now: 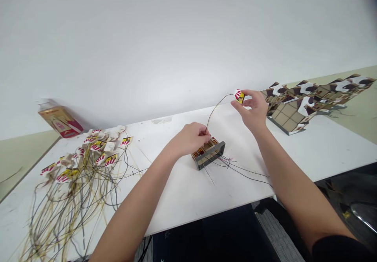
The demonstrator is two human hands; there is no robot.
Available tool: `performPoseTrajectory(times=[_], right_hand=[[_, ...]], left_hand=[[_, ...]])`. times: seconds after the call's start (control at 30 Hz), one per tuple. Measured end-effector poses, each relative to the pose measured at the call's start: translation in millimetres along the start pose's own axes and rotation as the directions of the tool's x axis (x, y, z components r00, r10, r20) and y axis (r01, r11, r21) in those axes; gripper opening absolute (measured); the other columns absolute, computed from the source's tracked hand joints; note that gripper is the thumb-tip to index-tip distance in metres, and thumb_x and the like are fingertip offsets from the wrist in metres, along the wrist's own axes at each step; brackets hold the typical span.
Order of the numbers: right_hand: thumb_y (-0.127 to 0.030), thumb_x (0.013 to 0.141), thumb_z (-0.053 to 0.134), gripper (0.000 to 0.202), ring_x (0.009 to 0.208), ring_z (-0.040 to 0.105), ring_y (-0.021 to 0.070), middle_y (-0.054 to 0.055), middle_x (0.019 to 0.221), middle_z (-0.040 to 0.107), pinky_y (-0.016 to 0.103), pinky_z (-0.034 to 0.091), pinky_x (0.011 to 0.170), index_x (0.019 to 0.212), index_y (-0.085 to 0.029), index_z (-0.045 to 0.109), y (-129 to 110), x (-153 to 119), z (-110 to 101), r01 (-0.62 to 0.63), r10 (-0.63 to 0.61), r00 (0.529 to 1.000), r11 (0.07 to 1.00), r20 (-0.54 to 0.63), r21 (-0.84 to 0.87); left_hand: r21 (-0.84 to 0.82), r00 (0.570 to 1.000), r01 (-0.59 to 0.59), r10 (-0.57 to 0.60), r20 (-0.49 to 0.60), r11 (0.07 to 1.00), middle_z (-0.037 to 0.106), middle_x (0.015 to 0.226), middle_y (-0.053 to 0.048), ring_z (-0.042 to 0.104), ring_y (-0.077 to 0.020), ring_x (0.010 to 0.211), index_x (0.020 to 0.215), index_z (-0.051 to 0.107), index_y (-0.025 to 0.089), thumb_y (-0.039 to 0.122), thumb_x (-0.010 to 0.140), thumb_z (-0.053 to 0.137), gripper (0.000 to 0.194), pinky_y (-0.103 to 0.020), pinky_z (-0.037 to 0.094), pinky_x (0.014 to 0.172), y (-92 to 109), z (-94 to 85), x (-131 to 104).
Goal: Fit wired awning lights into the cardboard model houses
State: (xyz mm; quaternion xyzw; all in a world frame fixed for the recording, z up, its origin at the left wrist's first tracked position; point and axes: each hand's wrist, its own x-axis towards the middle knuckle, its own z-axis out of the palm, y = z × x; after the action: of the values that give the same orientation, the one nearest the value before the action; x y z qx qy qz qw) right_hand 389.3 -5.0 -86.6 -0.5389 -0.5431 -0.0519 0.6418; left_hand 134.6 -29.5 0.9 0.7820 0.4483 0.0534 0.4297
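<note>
My right hand is closed, pinching a small awning piece with red and white stripes and a yellow and black front, raised above the table. A thin dark wire curves from this piece down to my left hand. There my fingers are closed around the wire, right at a small model house that lies tipped over, its grey base frame facing me. The left fingers hide part of the house. Several loose wires trail out of its base towards the right.
At the left lies a tangled heap of striped awning pieces with long wires, near a gold and red bottle or pack. Several model houses stand at the right. The white table meets a wall behind.
</note>
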Motion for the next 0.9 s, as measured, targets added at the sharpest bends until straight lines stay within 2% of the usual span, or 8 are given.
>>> performPoseTrajectory(times=[0.17, 0.3, 0.43, 0.53, 0.63, 0.7, 0.83, 0.9], right_hand=[[-0.042, 0.075, 0.075, 0.040, 0.069, 0.061, 0.0119, 0.005, 0.108, 0.063, 0.035, 0.055, 0.074, 0.109, -0.023, 0.064, -1.7, -0.8, 0.0, 0.020, -0.020, 1.000, 1.000, -0.001, -0.025], [-0.043, 0.074, 0.074, 0.040, 0.070, 0.062, 0.0125, 0.005, 0.107, 0.063, 0.035, 0.055, 0.074, 0.107, -0.022, 0.065, -2.3, -0.8, 0.7, 0.019, -0.019, 1.000, 0.999, 0.013, -0.049], [-0.045, 0.074, 0.074, 0.041, 0.069, 0.062, 0.0132, 0.007, 0.108, 0.064, 0.036, 0.054, 0.073, 0.106, -0.021, 0.065, -5.0, -1.4, 0.3, 0.024, -0.021, 0.999, 0.996, 0.036, -0.087], [-0.045, 0.073, 0.074, 0.041, 0.069, 0.062, 0.0135, 0.007, 0.109, 0.064, 0.037, 0.054, 0.075, 0.107, -0.021, 0.066, -7.9, -1.5, -1.0, 0.033, -0.026, 0.997, 0.994, 0.067, -0.108], [-0.044, 0.069, 0.078, 0.044, 0.073, 0.063, 0.0146, 0.007, 0.110, 0.064, 0.037, 0.054, 0.077, 0.106, -0.022, 0.066, -10.8, 0.0, -4.2, -0.043, 0.047, 0.986, 0.999, 0.161, -0.025], [-0.043, 0.063, 0.082, 0.049, 0.074, 0.063, 0.0152, 0.006, 0.106, 0.065, 0.035, 0.054, 0.073, 0.104, -0.021, 0.065, -12.6, 1.7, -7.9, -0.227, 0.183, 0.927, 0.969, 0.328, 0.101], [-0.040, 0.056, 0.088, 0.051, 0.068, 0.058, 0.0125, 0.005, 0.093, 0.068, 0.030, 0.051, 0.064, 0.098, -0.020, 0.066, -17.4, 5.2, -18.3, -0.545, 0.267, 0.614, 0.824, 0.743, 0.154], [-0.038, 0.058, 0.088, 0.047, 0.071, 0.058, 0.0131, 0.005, 0.093, 0.069, 0.029, 0.050, 0.066, 0.096, -0.020, 0.068, -20.4, 6.7, -23.1, -0.584, 0.232, 0.522, 0.798, 0.821, 0.146]], left_hand=[[-0.223, 0.999, 0.049, -0.043, 0.030, 0.974, 0.070, 0.091, -0.004, 0.067, -0.0152, 0.078, 0.097, 0.061, 0.018, 0.027, 0.082, 0.056, 0.017, -0.027, 0.052, 0.069, -5.0, -2.1, 5.3], [-0.106, 0.988, 0.082, -0.067, 0.136, 0.991, 0.070, 0.083, -0.002, 0.065, -0.0153, 0.062, 0.103, 0.057, 0.020, 0.025, 0.079, 0.058, 0.025, -0.028, 0.049, 0.057, -11.3, 0.3, 8.8], [-0.004, 0.987, 0.043, -0.042, 0.154, 0.999, 0.070, 0.082, -0.001, 0.064, -0.0161, 0.056, 0.100, 0.057, 0.021, 0.030, 0.075, 0.063, 0.028, -0.030, 0.050, 0.056, -9.1, 4.6, 6.0], [0.090, 0.997, -0.011, 0.005, 0.073, 0.996, 0.070, 0.086, -0.002, 0.065, -0.0177, 0.065, 0.099, 0.060, 0.022, 0.038, 0.076, 0.063, 0.028, -0.030, 0.050, 0.059, -0.4, 5.2, -3.3], [0.277, 0.993, 0.008, 0.026, -0.116, 0.961, 0.069, 0.098, -0.005, 0.065, -0.0209, 0.079, 0.094, 0.065, 0.021, 0.049, 0.081, 0.057, 0.032, -0.032, 0.047, 0.063, 7.7, 1.2, -15.3], [0.352, 0.980, 0.045, 0.026, -0.196, 0.935, 0.067, 0.102, -0.006, 0.063, -0.0221, 0.082, 0.095, 0.066, 0.022, 0.056, 0.083, 0.052, 0.039, -0.033, 0.045, 0.063, 9.6, -5.0, -21.7], [0.336, 0.989, 0.013, 0.036, -0.140, 0.942, 0.067, 0.105, -0.004, 0.063, -0.0217, 0.086, 0.103, 0.067, 0.026, 0.066, 0.082, 0.049, 0.048, -0.032, 0.047, 0.069, 4.3, -23.3, -25.6], [0.327, 0.996, 0.002, 0.028, -0.088, 0.945, 0.066, 0.114, -0.005, 0.063, -0.0237, 0.096, 0.115, 0.063, 0.027, 0.069, 0.081, 0.049, 0.056, -0.033, 0.049, 0.076, -0.8, -30.6, -24.5]])
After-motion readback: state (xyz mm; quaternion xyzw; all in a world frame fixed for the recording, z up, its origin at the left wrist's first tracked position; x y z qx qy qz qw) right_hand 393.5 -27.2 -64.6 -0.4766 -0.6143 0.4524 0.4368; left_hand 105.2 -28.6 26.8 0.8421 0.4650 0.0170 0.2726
